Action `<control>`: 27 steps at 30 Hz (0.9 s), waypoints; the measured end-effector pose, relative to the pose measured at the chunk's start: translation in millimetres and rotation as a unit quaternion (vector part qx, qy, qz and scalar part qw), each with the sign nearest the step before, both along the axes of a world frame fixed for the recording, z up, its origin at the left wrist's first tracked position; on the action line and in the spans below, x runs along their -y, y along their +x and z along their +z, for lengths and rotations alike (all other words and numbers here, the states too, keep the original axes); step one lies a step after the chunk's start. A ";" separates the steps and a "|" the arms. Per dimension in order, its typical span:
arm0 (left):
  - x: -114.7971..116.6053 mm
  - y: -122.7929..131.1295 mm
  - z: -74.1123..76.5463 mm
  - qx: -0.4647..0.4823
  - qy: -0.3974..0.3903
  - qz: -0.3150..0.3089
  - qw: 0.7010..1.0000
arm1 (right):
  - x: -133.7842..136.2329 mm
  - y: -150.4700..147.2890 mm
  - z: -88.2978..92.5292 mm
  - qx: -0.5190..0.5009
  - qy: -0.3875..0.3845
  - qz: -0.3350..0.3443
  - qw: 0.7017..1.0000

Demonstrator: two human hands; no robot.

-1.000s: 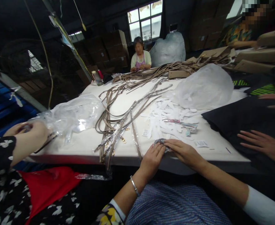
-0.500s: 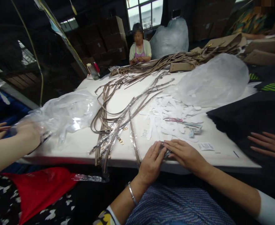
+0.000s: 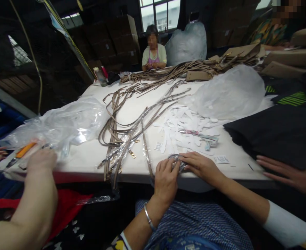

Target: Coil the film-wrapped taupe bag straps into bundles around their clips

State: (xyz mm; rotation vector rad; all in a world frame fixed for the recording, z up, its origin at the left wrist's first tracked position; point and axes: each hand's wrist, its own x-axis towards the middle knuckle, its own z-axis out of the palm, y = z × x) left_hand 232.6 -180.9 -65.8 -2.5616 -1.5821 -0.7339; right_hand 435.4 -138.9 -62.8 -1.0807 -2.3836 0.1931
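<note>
My left hand (image 3: pixel 166 177) and my right hand (image 3: pixel 200 164) meet at the near edge of the white table (image 3: pixel 90 160). Both press on a small crinkled clear-plastic bundle (image 3: pixel 176 160) between their fingertips; what is inside it I cannot make out. A silver bangle (image 3: pixel 148 216) sits on my left wrist. Just left of my hands lie tan straps in clear sleeves (image 3: pixel 124 139) with brass clips. Beyond my hands is a scatter of white paper tags (image 3: pixel 184 126).
A co-worker's hands (image 3: pixel 39 160) work at a clear bag (image 3: pixel 66 121) on the left, by an orange-handled tool (image 3: pixel 22 151). Another person's hand (image 3: pixel 291 173) rests on black fabric (image 3: pixel 280 132) at right. A big plastic bag (image 3: pixel 228 92) and a strap pile (image 3: pixel 184 71) lie farther back, where another person sits.
My hands have stayed on the bundle, with small finger shifts. The co-worker on the left has brought an arm forward. The view has shifted slightly.
</note>
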 end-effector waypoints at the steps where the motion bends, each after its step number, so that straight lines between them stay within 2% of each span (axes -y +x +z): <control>1: 1.8 2.3 4.5 -0.006 -0.009 0.008 1.000 | 0.5 -0.3 0.9 -0.003 -0.006 -0.002 1.000; 4: 5.6 9.1 15.1 -0.030 -0.031 0.021 0.999 | 2.4 -1.4 -0.4 -0.011 -0.008 -0.006 1.000; 9: 6.5 21.2 23.0 -0.055 -0.072 0.064 0.994 | 1.9 -0.7 -3.2 -0.014 -0.001 0.007 1.000; 13: 3.3 24.7 28.8 -0.047 -0.101 0.088 0.990 | -5.3 7.0 5.7 -0.041 -0.073 0.036 0.996; 15: 1.6 24.6 30.6 -0.037 -0.115 0.090 0.989 | -12.4 13.0 11.5 -0.043 -0.101 -0.019 0.994; 18: 1.7 26.1 28.2 -0.034 -0.118 0.090 0.988 | -26.3 20.4 16.0 -0.010 -0.086 -0.165 0.982; 19: 2.5 27.2 26.2 -0.038 -0.111 0.090 0.989 | -31.2 21.8 16.1 0.006 -0.081 -0.190 0.978; 23: 4.8 29.9 19.0 -0.050 -0.080 0.090 0.991 | -48.6 22.3 14.9 0.055 -0.102 -0.192 0.974; 27: -0.1 25.5 22.7 -0.041 -0.082 0.076 0.993 | -59.9 23.5 19.9 0.076 -0.132 -0.180 0.972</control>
